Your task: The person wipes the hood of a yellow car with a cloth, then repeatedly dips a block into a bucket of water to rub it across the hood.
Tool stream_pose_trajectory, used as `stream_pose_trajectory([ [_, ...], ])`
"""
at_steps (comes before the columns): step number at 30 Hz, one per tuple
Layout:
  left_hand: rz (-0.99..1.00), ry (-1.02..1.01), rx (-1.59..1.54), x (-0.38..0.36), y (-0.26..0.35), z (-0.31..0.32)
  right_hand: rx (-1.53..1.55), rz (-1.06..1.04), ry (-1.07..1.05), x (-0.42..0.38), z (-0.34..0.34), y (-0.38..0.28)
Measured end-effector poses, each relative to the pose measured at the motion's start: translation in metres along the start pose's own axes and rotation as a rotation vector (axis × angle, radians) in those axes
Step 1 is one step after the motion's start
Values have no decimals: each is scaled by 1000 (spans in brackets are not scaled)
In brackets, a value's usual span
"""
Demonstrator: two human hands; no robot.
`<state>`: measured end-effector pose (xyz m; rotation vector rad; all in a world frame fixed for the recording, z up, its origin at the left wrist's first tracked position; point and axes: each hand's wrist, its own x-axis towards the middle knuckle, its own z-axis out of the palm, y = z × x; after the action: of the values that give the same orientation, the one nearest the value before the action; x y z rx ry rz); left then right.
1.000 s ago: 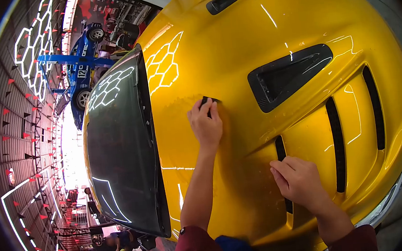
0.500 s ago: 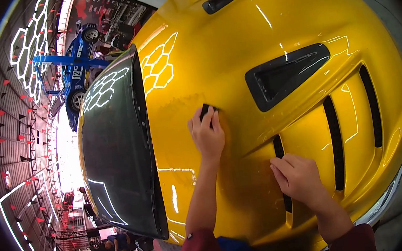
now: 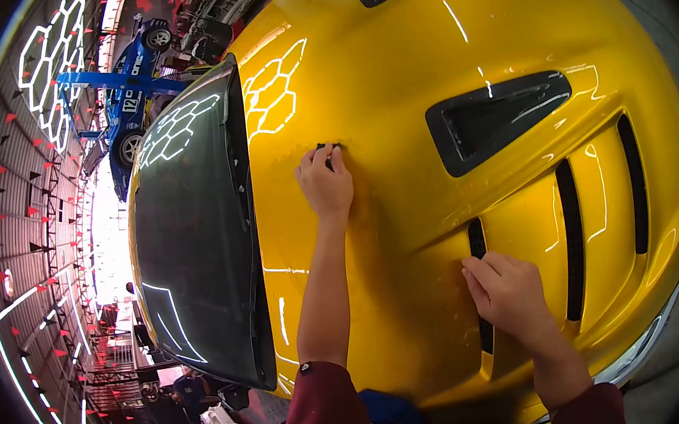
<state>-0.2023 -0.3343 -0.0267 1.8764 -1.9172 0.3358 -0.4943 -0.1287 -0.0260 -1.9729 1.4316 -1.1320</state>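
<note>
My left hand (image 3: 325,185) is closed around a small black applicator block (image 3: 329,150), partly hidden by the fingers. The block rests against the yellow car hood (image 3: 406,230), where a faint smeared patch shows beside it. Over the hood's near side, my right hand (image 3: 508,290) is held in a loose fist with thumb and fingertips together. Whatever it may hold is hidden. Just by that hand runs a black vent slot (image 3: 478,240).
A black hood scoop (image 3: 501,121) and further vent slots (image 3: 570,240) break up the hood. The dark windshield (image 3: 197,249) lies left. Blue cloth (image 3: 391,411) is at the hood's near edge. Beyond stands a blue race car (image 3: 129,101); a person (image 3: 189,389) is in the background.
My left hand has moved the black block farther away across the hood and slightly left. The right hand stays nearly in place. The camera view has shifted slightly.
</note>
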Motion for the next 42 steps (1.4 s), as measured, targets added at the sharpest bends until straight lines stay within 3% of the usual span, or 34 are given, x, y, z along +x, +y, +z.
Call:
stream_pose_trajectory([
  [6, 91, 135, -34, -22, 28, 7, -3, 14, 8, -2, 3, -1],
  [9, -149, 69, 46, 14, -19, 2, -14, 17, -13, -2, -2, -2],
  [13, 44, 94, 46, -4, 6, 14, -20, 17, -5, -3, -2, -3],
  [16, 40, 88, 1, -5, -1, 9, -26, 11, -29, -2, 2, -4],
  [20, -236, 44, 154, 22, -29, 12, -58, 24, -31, -3, 0, -3],
  [23, -27, 89, 101, -2, 15, 13, -46, 2, -38, -6, 3, -3],
  [30, -148, -4, 115, 15, -12, 14, -64, -1, -41, -7, 2, -3],
  [33, 59, 131, 14, -15, 29, 8, -60, -8, -34, -7, 4, -4],
  [37, 154, 51, -114, -11, 17, 3, -59, 2, -50, -9, 3, -8],
  [42, 262, 32, -139, -56, 40, -27, -69, 0, -46, -10, 2, -4],
])
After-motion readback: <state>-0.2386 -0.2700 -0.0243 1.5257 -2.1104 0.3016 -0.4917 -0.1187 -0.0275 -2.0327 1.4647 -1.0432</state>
